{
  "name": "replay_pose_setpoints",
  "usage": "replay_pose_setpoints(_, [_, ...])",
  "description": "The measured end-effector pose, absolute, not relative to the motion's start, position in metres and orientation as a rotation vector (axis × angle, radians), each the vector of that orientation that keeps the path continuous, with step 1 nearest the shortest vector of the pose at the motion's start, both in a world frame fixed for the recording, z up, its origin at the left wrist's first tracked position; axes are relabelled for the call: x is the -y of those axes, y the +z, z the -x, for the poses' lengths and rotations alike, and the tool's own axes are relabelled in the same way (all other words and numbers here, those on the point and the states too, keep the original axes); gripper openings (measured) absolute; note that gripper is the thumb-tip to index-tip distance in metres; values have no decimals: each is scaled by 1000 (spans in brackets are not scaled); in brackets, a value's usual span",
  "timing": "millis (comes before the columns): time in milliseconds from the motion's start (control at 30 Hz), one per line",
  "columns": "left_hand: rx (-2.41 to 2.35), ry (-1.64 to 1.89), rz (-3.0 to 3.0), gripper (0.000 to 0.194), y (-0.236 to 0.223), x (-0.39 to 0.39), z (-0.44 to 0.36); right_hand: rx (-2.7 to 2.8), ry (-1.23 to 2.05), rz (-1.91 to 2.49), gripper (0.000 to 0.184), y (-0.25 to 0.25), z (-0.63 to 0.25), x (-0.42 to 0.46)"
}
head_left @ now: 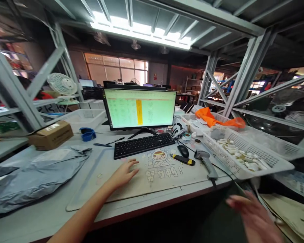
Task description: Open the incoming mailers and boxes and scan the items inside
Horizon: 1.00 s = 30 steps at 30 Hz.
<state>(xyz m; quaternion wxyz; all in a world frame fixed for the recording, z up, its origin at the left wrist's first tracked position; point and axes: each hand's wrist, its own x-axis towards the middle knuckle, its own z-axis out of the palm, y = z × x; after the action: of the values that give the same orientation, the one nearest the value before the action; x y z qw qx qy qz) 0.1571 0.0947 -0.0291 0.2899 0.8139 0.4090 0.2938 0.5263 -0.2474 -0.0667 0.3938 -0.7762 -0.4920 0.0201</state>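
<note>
My left hand (124,172) rests on the pale desk mat (139,187) just below the black keyboard (144,145), fingers apart and holding nothing. Smeared by motion, my right hand (253,211) is off the desk's front edge at the lower right; its fingers are too blurred to read. Nearest to it on the desk lies a grey barcode scanner (206,163) with its cable. A yellow and black utility knife (182,159) and a black mouse (183,151) lie between the keyboard and the scanner. Behind the keyboard stands a monitor (154,111) with a spreadsheet showing.
A grey plastic mailing bag (38,175) covers the left of the desk, with a cardboard box (51,135) and blue tape dispenser (87,134) behind. At right, a white basket (280,165) holds several small pale rolls. Metal shelf posts (239,76) flank the desk.
</note>
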Motion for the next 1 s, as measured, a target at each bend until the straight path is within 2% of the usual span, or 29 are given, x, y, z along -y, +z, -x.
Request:
replay_pose_setpoints(67, [-1262, 831, -2220, 41, -31, -122, -165, 1429, 70, 1848, 55, -53, -525, 169])
replay_pose_setpoints(133, [-1403, 864, -2197, 43, -32, -142, -170, 1528, -70, 2065, 50, -44, -523, 93])
replay_pose_setpoints(233, [-1608, 887, -2180, 42, -38, -160, -170, 1480, -92, 2229, 49, -52, -519, 24])
replay_pose_setpoints(333, [-1767, 865, -2175, 39, -50, -173, -164, 1507, -94, 2264, 40, -76, -509, 7])
replay_pose_setpoints(467, [-1824, 773, -2203, 52, -63, -186, -158, 1611, -124, 2155, 41, -87, -504, -11])
replay_pose_setpoints(667, [-1782, 641, -2241, 63, -65, -189, -158, 1519, -279, 2238, 52, -70, -550, -70])
replay_pose_setpoints(833, [-1710, 590, -2244, 72, -66, -187, -156, 1552, -333, 2290, 58, -100, -570, -82])
replay_pose_setpoints(1000, [-1667, 630, -2216, 71, -68, -184, -154, 1578, -367, 2330, 64, -118, -582, -84])
